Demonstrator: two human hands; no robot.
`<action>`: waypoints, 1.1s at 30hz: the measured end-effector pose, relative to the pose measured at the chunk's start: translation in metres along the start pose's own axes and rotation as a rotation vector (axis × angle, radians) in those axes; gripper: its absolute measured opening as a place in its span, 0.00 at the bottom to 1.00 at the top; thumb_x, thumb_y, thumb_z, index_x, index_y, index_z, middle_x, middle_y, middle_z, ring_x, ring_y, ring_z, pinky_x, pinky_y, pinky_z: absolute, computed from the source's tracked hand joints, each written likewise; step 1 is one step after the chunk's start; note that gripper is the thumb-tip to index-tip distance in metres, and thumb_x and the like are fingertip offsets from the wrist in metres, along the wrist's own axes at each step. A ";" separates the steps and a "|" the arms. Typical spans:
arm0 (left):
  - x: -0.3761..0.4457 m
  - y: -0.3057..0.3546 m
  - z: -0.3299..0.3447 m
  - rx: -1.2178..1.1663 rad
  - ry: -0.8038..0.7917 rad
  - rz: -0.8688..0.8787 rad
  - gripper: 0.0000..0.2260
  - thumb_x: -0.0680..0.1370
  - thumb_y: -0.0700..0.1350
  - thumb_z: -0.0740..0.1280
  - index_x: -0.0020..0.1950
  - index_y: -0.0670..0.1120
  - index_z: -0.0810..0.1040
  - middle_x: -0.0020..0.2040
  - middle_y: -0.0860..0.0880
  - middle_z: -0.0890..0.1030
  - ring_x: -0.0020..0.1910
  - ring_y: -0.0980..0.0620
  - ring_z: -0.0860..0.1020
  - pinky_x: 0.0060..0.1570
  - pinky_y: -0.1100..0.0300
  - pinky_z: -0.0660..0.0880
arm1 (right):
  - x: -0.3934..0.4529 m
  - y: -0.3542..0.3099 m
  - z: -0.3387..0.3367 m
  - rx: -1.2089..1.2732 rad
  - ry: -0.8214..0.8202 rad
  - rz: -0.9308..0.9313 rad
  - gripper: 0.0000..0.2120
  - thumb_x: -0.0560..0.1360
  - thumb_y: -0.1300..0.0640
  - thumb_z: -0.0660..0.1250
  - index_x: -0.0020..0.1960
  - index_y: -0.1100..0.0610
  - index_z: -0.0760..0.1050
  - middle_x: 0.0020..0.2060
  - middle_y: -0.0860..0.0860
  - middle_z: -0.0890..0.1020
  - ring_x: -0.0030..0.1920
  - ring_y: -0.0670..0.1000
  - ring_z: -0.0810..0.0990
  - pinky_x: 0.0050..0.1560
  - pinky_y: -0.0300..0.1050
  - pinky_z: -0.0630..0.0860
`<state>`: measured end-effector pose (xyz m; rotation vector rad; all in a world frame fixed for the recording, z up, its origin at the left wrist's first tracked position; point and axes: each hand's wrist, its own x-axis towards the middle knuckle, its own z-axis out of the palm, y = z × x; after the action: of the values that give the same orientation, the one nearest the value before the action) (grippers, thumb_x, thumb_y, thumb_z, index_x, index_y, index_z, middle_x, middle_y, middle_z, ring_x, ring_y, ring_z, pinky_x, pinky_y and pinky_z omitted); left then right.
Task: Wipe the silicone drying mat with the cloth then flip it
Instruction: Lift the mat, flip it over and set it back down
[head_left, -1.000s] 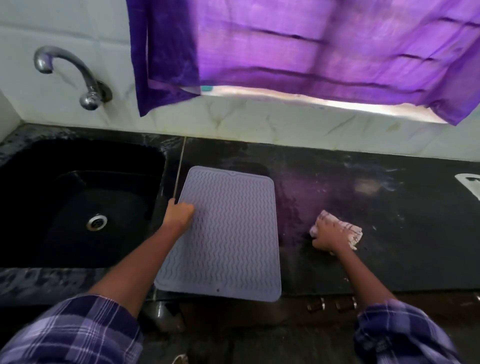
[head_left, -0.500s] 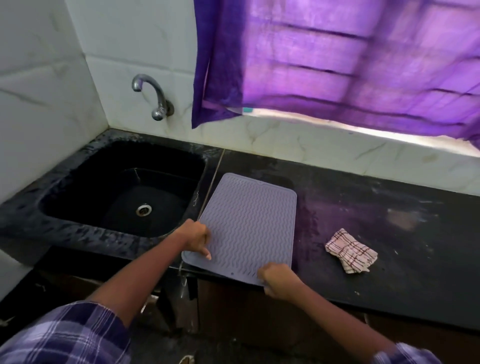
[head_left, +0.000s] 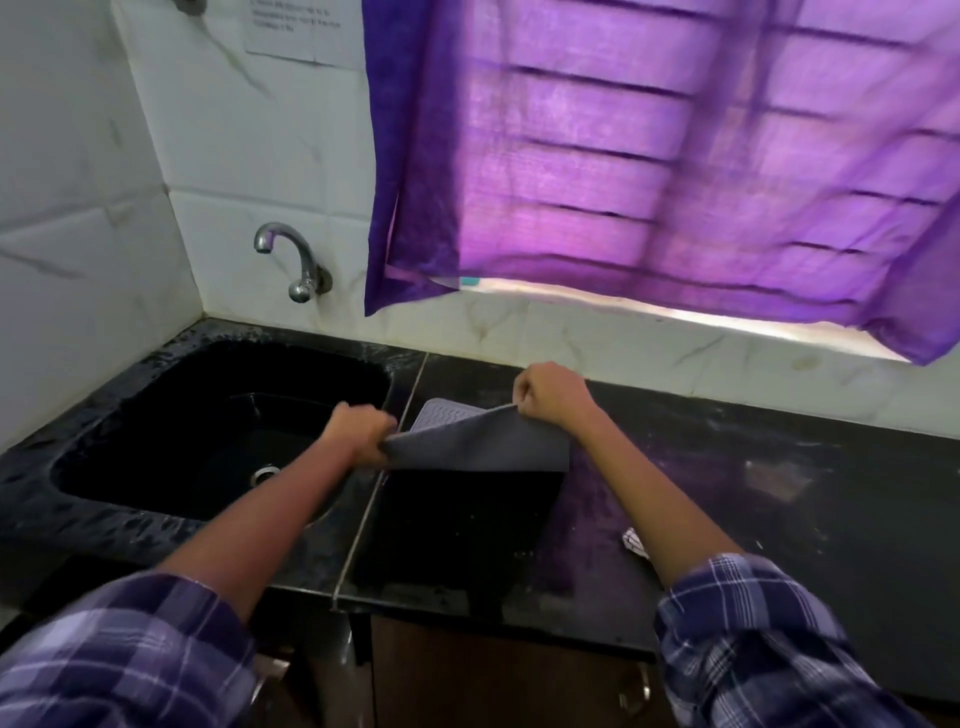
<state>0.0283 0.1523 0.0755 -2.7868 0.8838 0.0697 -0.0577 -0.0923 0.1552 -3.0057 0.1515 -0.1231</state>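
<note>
The grey silicone drying mat (head_left: 478, 444) is lifted off the black counter (head_left: 727, 467) and folded back away from me, its smooth underside facing me and a strip of ribbed top showing behind. My left hand (head_left: 358, 431) grips its left corner beside the sink. My right hand (head_left: 550, 392) grips the right corner, held higher. The checked cloth (head_left: 635, 543) lies on the counter, mostly hidden behind my right forearm.
A black sink (head_left: 218, 415) with a drain lies left of the mat, a metal tap (head_left: 291, 260) on the tiled wall above it. A purple curtain (head_left: 649, 156) hangs over the window behind the counter. The counter's front edge runs just below the mat's former spot.
My right hand let go of the cloth and took the mat's near edge. Both hands then lifted that edge up and away, folding the mat over.
</note>
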 end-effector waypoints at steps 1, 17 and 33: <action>0.009 -0.013 -0.017 -0.044 0.001 -0.016 0.12 0.73 0.51 0.68 0.56 0.52 0.79 0.56 0.50 0.81 0.58 0.48 0.79 0.54 0.56 0.73 | 0.008 0.007 -0.007 0.008 0.017 0.026 0.11 0.68 0.63 0.63 0.43 0.55 0.83 0.46 0.53 0.85 0.50 0.56 0.82 0.47 0.43 0.76; 0.221 -0.080 -0.211 -0.137 0.464 -0.075 0.12 0.75 0.42 0.69 0.59 0.46 0.81 0.59 0.42 0.80 0.60 0.41 0.78 0.55 0.50 0.74 | 0.201 0.065 -0.116 0.032 0.611 0.246 0.13 0.74 0.64 0.60 0.53 0.61 0.81 0.52 0.60 0.83 0.57 0.61 0.77 0.51 0.50 0.75; 0.238 -0.111 -0.158 -0.228 0.365 -0.031 0.10 0.75 0.43 0.70 0.56 0.45 0.82 0.58 0.42 0.80 0.59 0.41 0.78 0.56 0.49 0.75 | 0.234 0.056 -0.077 0.064 0.432 0.278 0.12 0.73 0.66 0.61 0.50 0.64 0.82 0.51 0.64 0.83 0.54 0.64 0.79 0.54 0.51 0.76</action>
<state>0.2837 0.0713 0.2245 -3.0831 0.9638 -0.3778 0.1623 -0.1815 0.2413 -2.8117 0.5886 -0.7280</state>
